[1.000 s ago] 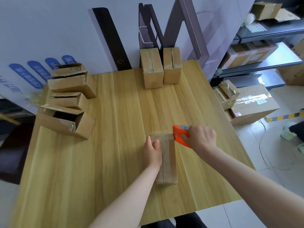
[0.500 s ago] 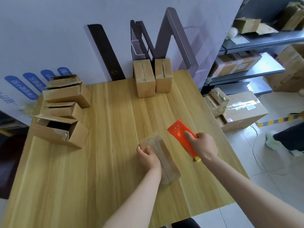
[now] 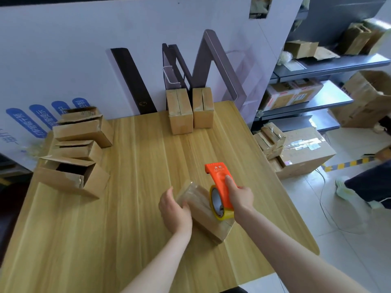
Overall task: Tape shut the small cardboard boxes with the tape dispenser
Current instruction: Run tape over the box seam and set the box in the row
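Head view: the left hand (image 3: 174,210) is gripping the small cardboard box (image 3: 203,210) lying on the tabletop (image 3: 131,208), fingers curled around it. The right hand (image 3: 240,197) is holding the orange tape dispenser (image 3: 221,185) against the box.

Boxes along three sides of the table (image 3: 137,187)
A small cardboard box (image 3: 203,210) lies near the front right corner, with the left hand (image 3: 174,210) gripping its left side and the tape dispenser (image 3: 222,185), held by the right hand (image 3: 240,196), on its right. Two boxes (image 3: 181,112) stand side by side at the back edge. Three boxes (image 3: 78,148) line the left edge.
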The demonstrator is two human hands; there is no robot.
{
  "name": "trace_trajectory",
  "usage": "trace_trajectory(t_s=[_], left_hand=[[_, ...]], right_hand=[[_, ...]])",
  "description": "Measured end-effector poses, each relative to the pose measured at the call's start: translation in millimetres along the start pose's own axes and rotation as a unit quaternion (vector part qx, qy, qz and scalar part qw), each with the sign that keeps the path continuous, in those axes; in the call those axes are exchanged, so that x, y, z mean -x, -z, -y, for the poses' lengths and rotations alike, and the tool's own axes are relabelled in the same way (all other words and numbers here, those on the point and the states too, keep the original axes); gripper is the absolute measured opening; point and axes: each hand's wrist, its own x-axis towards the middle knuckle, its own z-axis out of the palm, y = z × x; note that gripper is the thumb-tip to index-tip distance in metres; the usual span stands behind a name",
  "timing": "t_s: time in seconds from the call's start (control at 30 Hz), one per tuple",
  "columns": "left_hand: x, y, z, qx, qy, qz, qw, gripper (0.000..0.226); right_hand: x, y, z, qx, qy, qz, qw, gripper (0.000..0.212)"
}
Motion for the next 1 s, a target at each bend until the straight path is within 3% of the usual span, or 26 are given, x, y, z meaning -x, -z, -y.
trace_trajectory(t_s=[0.1, 0.17, 0.27, 0.37, 0.5, 0.67, 0.77, 0.9, 1.0], left_hand=[[-9, 7, -10, -0.039, -0.18, 0.027, 0.983, 0.037], [-20, 5, -16, -0.078, -0.212, 0.085, 0.971, 0.033], [-34, -6, -20, -0.147, -0.146, 0.188, 0.96, 0.033], [-40, -9, -21, -0.197, -0.062, 0.23, 0.951, 0.029], [-50, -9, -29, -0.28, -0.039, 0.243, 0.928, 0.043], [-64, -11, -51, -0.361, -0.052, 0.317, 0.876, 0.029], [-68, -13, -57, -0.379, -0.062, 0.343, 0.857, 0.032], [-66, -12, -58, -0.368, -0.046, 0.348, 0.861, 0.039], [-51, 1, -45, -0.297, -0.078, 0.254, 0.917, 0.054]], right_hand=[[-2, 2, -2, -0.003, -0.005, 0.004, 1.0, 0.051], [-2, 2, -2, -0.004, -0.003, 0.006, 1.0, 0.052], [-2, 1, -2, -0.005, -0.002, 0.008, 1.0, 0.051], [-3, 1, -2, -0.005, -0.004, 0.011, 1.0, 0.052], [-4, 2, -1, -0.003, -0.006, 0.014, 1.0, 0.052], [-6, 2, 0, -0.001, -0.013, 0.016, 1.0, 0.052], [-5, 1, 1, 0.0, -0.013, 0.015, 1.0, 0.051], [-4, 1, 2, -0.003, -0.007, 0.013, 1.0, 0.051], [-3, 1, 2, 0.002, 0.001, 0.017, 1.0, 0.051]])
